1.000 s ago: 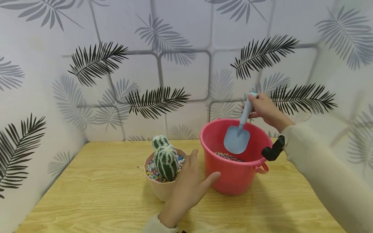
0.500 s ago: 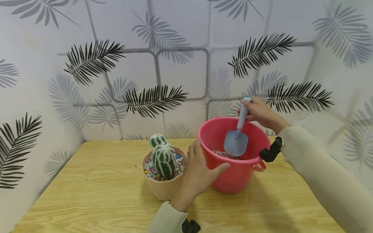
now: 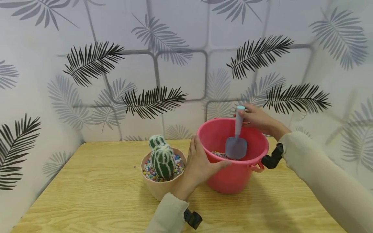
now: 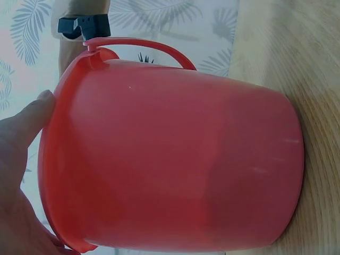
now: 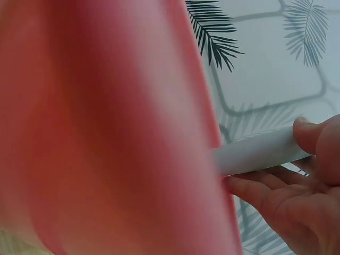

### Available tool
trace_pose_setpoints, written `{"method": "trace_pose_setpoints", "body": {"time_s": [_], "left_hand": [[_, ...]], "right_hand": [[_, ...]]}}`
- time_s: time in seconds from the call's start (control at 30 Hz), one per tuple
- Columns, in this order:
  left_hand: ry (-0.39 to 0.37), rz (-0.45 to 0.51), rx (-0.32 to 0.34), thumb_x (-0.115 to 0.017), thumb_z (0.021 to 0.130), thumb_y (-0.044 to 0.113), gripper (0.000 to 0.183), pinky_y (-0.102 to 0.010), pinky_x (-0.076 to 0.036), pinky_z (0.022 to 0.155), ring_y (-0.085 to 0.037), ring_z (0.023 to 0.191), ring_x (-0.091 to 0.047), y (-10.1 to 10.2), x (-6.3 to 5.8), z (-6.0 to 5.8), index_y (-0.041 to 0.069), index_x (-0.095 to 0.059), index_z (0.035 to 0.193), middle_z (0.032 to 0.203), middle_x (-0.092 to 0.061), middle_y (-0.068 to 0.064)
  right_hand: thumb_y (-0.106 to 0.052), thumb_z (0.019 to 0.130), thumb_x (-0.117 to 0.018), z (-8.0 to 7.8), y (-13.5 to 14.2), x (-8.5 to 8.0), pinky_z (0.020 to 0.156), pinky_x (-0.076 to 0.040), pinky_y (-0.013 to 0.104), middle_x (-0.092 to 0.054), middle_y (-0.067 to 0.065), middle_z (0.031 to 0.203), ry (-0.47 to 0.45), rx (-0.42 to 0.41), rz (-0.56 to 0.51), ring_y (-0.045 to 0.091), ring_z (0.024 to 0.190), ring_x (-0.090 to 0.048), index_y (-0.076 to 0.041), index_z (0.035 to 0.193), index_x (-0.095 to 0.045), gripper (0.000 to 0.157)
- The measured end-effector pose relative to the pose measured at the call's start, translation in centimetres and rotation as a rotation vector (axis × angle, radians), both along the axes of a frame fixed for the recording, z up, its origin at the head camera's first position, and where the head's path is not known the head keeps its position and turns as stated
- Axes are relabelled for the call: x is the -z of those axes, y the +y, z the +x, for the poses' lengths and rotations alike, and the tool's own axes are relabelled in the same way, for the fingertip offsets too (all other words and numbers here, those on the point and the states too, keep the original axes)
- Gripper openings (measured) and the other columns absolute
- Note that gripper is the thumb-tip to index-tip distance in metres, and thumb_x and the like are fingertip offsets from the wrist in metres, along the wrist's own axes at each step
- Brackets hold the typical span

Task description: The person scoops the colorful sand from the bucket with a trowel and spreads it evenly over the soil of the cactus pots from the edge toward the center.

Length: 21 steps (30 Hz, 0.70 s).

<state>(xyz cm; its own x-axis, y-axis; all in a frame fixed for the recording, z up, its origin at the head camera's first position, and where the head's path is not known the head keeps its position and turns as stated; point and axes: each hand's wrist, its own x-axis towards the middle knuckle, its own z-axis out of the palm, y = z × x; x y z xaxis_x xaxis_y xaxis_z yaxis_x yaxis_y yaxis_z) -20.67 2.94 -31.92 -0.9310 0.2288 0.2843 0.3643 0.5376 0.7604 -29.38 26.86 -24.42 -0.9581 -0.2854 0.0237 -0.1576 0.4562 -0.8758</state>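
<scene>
Cactus (image 3: pixel 163 161) in pot (image 3: pixel 155 188), left on tabletop (image 3: pixel 96 191), standing as before. Left hand (image 3: pixel 199 166) spread, thumb and fingers against rim of bucket (image 3: pixel 230 180); second ago, clear of it. Scoop (image 3: pixel 236 147) inside bucket, lower and more upright than earlier, blade now down at pebbles (image 3: pixel 218 154). Right hand (image 3: pixel 257 119) pinching scoop's handle.

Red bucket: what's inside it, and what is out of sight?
Inside the red bucket are multicoloured pebbles and a blue-grey hand shovel, blade down. The bucket's near side hides the lower front of the interior, so the pebbles' depth cannot be told.
</scene>
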Motion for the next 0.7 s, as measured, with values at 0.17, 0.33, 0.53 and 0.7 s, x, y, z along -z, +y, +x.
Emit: {"method": "trace_pose_setpoints", "body": {"time_s": [0.17, 0.33, 0.53, 0.7], "left_hand": [[-0.025, 0.018, 0.02, -0.078, 0.07, 0.054, 0.122, -0.052, -0.037, 0.107, -0.031, 0.139, -0.028, -0.1, 0.2, -0.2, 0.003, -0.004, 0.152, 0.156, -0.017, -0.013], [-0.026, 0.012, 0.019, -0.078, 0.069, 0.055, 0.124, -0.052, -0.036, 0.108, -0.033, 0.141, -0.027, -0.3, 0.0, -0.4, 0.002, -0.003, 0.152, 0.157, -0.015, -0.015], [-0.014, 0.013, 0.027, -0.079, 0.07, 0.053, 0.123, -0.051, -0.037, 0.107, -0.035, 0.14, -0.029, -0.5, -0.1, -0.4, 0.0, -0.004, 0.152, 0.156, -0.017, -0.017], [-0.03, 0.006, 0.035, -0.078, 0.07, 0.053, 0.122, -0.049, -0.04, 0.105, -0.033, 0.138, -0.033, -0.6, -0.1, -0.4, 0.002, -0.004, 0.153, 0.157, -0.018, -0.014]], "right_hand": [[-0.021, 0.104, -0.038, 0.2, 0.2, 0.9, 0.109, -0.032, 0.052, -0.026, 0.027, 0.151, 0.022, -0.005, -0.024, 0.044, 0.133, -0.038, 0.0, 0.151, -0.015, 0.057], [-0.022, 0.102, -0.042, 0.3, -0.1, 1.7, 0.106, -0.039, 0.042, -0.035, 0.024, 0.147, 0.06, 0.02, -0.024, 0.031, 0.124, -0.05, -0.002, 0.15, -0.024, 0.054], [-0.017, 0.102, -0.042, 0.3, -0.5, 2.7, 0.103, -0.041, 0.041, -0.037, 0.027, 0.145, 0.075, 0.003, -0.029, 0.037, 0.128, -0.045, 0.001, 0.148, -0.027, 0.051], [-0.017, 0.103, -0.041, 0.2, -0.5, 3.4, 0.103, -0.039, 0.046, -0.039, 0.03, 0.141, 0.05, 0.0, -0.024, 0.043, 0.127, -0.045, 0.002, 0.145, -0.028, 0.048]]}}
